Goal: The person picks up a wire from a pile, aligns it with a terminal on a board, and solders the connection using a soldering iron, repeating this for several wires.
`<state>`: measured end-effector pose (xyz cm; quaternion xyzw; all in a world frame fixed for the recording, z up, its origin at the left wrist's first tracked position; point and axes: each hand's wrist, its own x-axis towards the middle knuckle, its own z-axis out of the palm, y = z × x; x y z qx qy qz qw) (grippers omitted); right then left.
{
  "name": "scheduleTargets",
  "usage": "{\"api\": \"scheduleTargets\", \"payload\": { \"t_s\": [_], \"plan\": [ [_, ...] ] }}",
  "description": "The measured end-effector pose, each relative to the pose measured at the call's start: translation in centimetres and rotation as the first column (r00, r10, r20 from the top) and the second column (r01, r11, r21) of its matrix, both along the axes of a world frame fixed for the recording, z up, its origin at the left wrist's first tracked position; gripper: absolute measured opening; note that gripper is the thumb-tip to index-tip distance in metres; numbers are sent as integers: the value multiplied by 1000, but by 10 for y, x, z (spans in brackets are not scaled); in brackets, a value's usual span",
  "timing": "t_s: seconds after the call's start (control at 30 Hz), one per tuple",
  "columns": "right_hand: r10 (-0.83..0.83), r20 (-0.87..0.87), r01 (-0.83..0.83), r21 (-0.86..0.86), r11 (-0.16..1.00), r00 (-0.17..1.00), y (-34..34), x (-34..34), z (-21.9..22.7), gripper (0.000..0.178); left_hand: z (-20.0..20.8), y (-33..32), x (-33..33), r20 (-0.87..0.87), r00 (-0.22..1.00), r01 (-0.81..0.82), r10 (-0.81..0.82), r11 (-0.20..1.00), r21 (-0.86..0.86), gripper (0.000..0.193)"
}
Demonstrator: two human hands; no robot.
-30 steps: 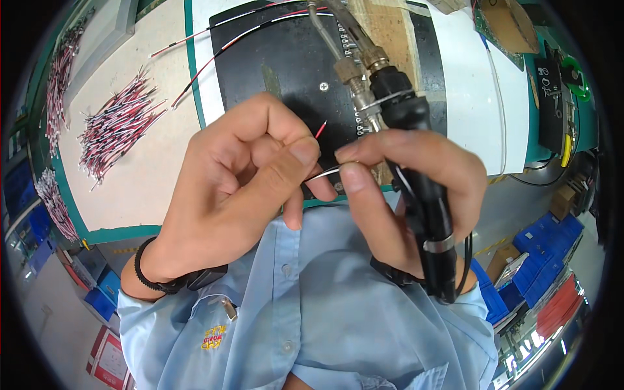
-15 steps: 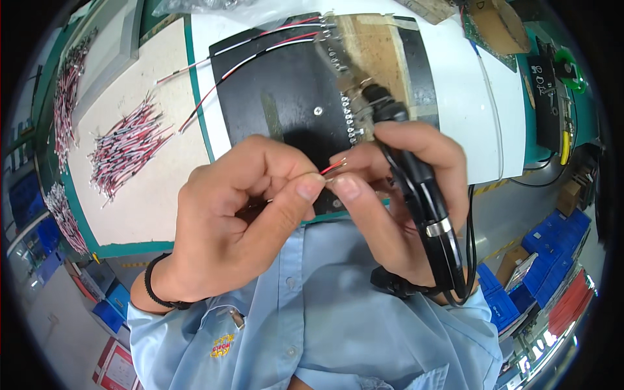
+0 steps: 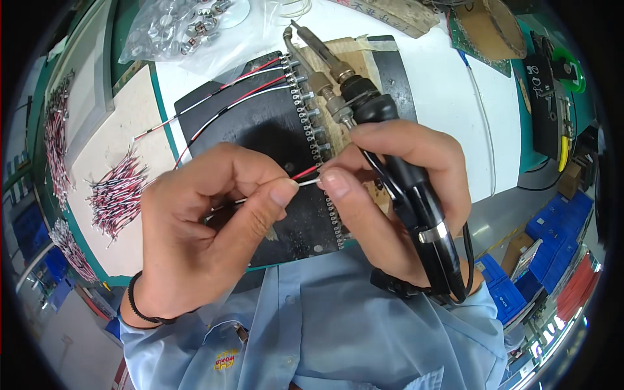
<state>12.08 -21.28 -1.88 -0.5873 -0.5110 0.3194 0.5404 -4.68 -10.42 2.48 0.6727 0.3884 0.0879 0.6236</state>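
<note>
My left hand (image 3: 211, 211) pinches a thin red-and-white wire pair (image 3: 306, 173) between thumb and forefinger. My right hand (image 3: 370, 231) holds a black soldering iron (image 3: 416, 185) with a metal feed tube beside its tip. That hand's thumb and forefinger also close on the wires' other end, hiding the ends. Both hands are over a black board (image 3: 231, 120) with a row of small metal parts (image 3: 311, 117) along it. Two other wire pairs (image 3: 260, 88) reach from the row's far end toward the left. The iron's tip points away, above the board's far edge.
Left lies a heap of red, white and black wires (image 3: 118, 198) on a pale sheet (image 3: 88, 153), with more bundles (image 3: 60, 130) beyond. A clear bag of metal parts (image 3: 185, 29) sits at the far left. A cardboard roll (image 3: 487, 26) stands far right; blue bins (image 3: 552, 240) are lower right.
My hands have shifted left and slightly apart, with a longer stretch of wire between them. The board sits further left and lower in view, and the iron's tip has swung up and left.
</note>
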Motion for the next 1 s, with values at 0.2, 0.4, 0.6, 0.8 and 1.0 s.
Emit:
{"api": "scheduleTargets", "payload": {
  "t_s": [0.2, 0.4, 0.6, 0.8, 1.0],
  "plan": [
    [-23, -82, 23, 1, 1000, 996, 12, 3, -7, 46, -4, 13, 7, 36, 999, 15, -13, 998, -62, 9],
    [-111, -205, 89, -114, 990, 973, 14, -2, -5, 45, -8, 16, 10, 55, 996, -67, 76, 987, -149, 12],
    [-124, -274, 100, -100, 990, 954, 20, -7, -6, 45, -8, 19, 7, 34, 994, -100, 107, 981, -166, 16],
    [-90, -202, 70, -106, 992, 975, 20, -7, -5, 44, -13, 17, 4, 62, 995, -66, 73, 991, -116, 14],
    [-76, -268, 52, -96, 994, 960, 19, -6, -7, 43, -16, 16, 3, 66, 993, -83, 94, 985, -152, 16]
  ]
}}
